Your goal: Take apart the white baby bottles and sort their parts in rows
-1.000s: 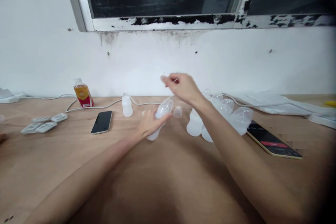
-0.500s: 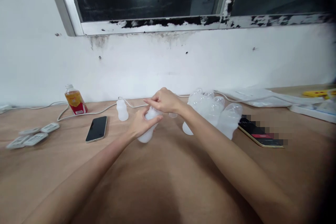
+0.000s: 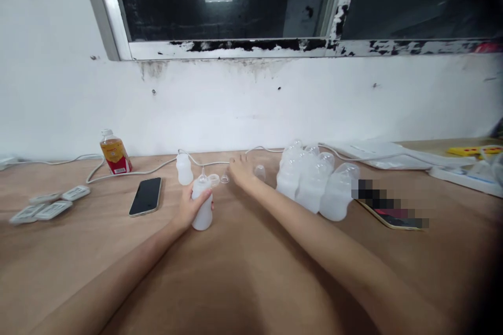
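Note:
My left hand [image 3: 190, 208] is wrapped around a translucent white baby bottle [image 3: 203, 215], held upright with a clear teat on its top. Just behind it on the table lie a clear ring [image 3: 214, 180] and a small clear teat [image 3: 225, 179]. Over the table near the wall, my right hand [image 3: 241, 171] reaches out with its fingers bent forward and somewhat apart; nothing shows in them, though their undersides are hidden. A clear dome cap [image 3: 260, 171] lies to its right. Another bottle, without a top [image 3: 184, 169], stands at the back left.
Several capped baby bottles [image 3: 338, 196] stand grouped at right, beside a partly blurred phone [image 3: 387, 212]. Left are a dark phone [image 3: 145, 196], a drink bottle [image 3: 116, 154] and several flat white pieces [image 3: 54, 208]. A white cable [image 3: 157, 172] runs along the wall.
My right hand has left the bottle top and moved back to the table near the small clear parts. The left hand has shifted left with the bottle, now more upright, its teat showing.

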The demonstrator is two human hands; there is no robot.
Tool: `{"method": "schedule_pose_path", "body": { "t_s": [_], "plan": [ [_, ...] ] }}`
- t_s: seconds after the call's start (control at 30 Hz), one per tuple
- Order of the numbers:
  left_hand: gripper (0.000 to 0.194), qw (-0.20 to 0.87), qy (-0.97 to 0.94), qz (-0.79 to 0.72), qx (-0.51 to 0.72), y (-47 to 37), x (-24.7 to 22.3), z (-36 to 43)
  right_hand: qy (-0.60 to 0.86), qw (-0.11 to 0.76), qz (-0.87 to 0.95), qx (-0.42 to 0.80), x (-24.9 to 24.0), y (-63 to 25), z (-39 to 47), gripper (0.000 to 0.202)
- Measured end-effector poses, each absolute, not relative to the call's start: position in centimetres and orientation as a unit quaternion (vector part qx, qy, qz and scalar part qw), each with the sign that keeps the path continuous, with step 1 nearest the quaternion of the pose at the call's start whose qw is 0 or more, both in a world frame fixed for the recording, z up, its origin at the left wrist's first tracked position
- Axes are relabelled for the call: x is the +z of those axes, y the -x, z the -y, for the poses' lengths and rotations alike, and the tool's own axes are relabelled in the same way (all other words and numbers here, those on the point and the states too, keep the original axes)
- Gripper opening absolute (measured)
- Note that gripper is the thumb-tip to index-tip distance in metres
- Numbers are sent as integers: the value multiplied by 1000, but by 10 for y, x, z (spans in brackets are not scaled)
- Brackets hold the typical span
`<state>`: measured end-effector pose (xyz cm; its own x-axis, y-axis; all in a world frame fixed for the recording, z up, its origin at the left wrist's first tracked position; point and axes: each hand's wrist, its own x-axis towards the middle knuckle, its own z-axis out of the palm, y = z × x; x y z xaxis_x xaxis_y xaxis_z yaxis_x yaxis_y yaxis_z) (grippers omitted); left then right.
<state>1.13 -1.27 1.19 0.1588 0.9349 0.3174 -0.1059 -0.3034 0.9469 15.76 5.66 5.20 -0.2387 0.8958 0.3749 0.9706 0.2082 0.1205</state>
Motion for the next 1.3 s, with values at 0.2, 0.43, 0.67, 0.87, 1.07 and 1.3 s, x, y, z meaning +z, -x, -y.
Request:
{"method": "schedule_pose_path", "body": {
  "t_s": [0.2, 0.43, 0.67, 0.87, 1.07, 1.3],
  "plan": [
    [30, 473, -608, -339, 540, -9, 10, 12, 688, 70, 708, -144, 24, -178, -85, 41],
    [28, 472, -603, -340, 545, -11, 15, 14, 687, 56, 714, -124, 16, -187, -87, 39],
    [35, 432, -630, -401, 505, -7, 17, 19, 640, 152, 740, -142, 27, -183, -68, 43],
    [50, 285, -725, -458, 429, -19, 20, 20, 449, 329, 830, 39, 41, -175, -8, 39],
    [45, 311, -790, -412, 331, -37, 35, 22, 396, 273, 861, 165, 60, -199, 15, 35],
    [20, 638, -687, -326, 120, -19, 56, 27, 151, 132, 979, 46, 92, -214, 37, 26]
  ]
}}
